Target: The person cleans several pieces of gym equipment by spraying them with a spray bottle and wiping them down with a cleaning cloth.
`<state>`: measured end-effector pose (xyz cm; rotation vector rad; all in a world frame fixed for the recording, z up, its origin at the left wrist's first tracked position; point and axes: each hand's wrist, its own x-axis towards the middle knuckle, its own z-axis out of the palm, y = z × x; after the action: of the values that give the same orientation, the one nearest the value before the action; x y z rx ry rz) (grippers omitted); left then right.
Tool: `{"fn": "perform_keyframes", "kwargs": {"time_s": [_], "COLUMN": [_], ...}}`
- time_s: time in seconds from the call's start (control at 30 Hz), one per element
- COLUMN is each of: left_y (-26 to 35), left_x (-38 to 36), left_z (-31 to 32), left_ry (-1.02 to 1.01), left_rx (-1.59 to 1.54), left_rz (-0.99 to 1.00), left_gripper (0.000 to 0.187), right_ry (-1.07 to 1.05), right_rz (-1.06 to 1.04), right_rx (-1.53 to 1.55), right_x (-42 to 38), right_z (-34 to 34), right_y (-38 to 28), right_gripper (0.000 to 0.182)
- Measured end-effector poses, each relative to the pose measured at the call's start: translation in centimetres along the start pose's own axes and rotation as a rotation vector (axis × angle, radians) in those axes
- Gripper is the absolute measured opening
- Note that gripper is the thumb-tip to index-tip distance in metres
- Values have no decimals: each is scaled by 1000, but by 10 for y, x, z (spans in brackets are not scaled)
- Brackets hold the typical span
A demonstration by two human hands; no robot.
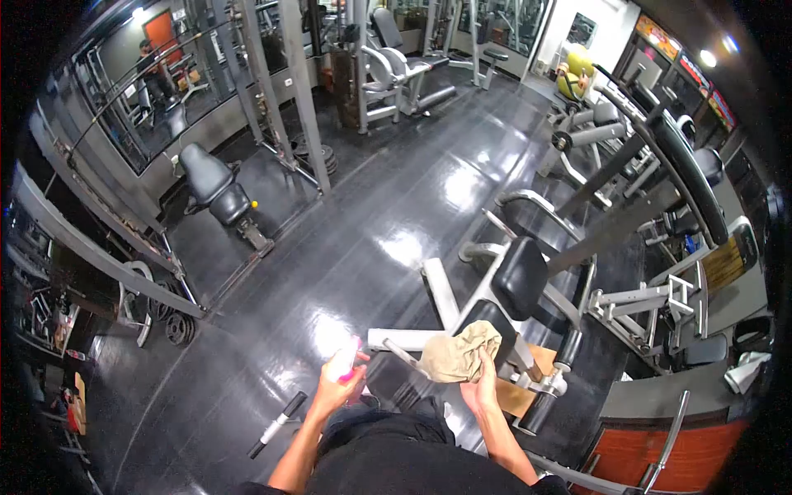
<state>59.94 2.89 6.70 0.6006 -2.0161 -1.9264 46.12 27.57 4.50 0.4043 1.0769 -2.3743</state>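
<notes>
At the lower middle of the head view, the left hand [334, 384] has its fingers curled around a pink-and-white object [350, 368], perhaps a bottle, though blur and glare hide its exact form. Nearer the exercise machine, the right hand [481, 386] grips a crumpled beige cloth [464, 352] at its lower right edge, thumb and fingers closed on the fabric. The cloth hangs bunched over the machine's lower black pad [489, 317], beside the pale frame [407, 340]; whether it touches either one cannot be told. Both objects are in hand and neither is set down, so that much is done. How much handling of the machine is complete, and how much is left, cannot be judged: the lower pad and the upright black pad [520, 277] show no clear difference between finished and unfinished parts.
</notes>
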Motion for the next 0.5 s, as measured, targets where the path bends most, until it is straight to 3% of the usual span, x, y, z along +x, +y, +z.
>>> {"fn": "perform_keyframes", "kwargs": {"time_s": [0.03,0.1,0.13,0.17,0.23,0.37,0.5], "left_y": [-3,-1,-13,-21,-34,-52,-34], "left_x": [5,17,27,35,54,101,146], "left_z": [-18,-52,-68,-82,-105,-112,-110], "left_ry": [7,-181,-216,-207,-256,-103,-115], "left_rx": [-2,194,264,258,226,120,8], "left_rz": [2,46,216,210,17,78,20], "left_gripper": [28,37,53,53,57,58,56], "right_ry": [-6,-14,-21,-22,-4,-180,-126], "right_rz": [2,98,123,130,191,158,61], "right_rx": [-4,-67,-49,-59,-71,-35,-55], "right_x": [2,5,8,11,19,50,85], "right_z": [11,27,34,41,57,79,122], "right_y": [8,25,32,39,52,80,105], "right_gripper": [41,44,43,43,45,48,42]}}
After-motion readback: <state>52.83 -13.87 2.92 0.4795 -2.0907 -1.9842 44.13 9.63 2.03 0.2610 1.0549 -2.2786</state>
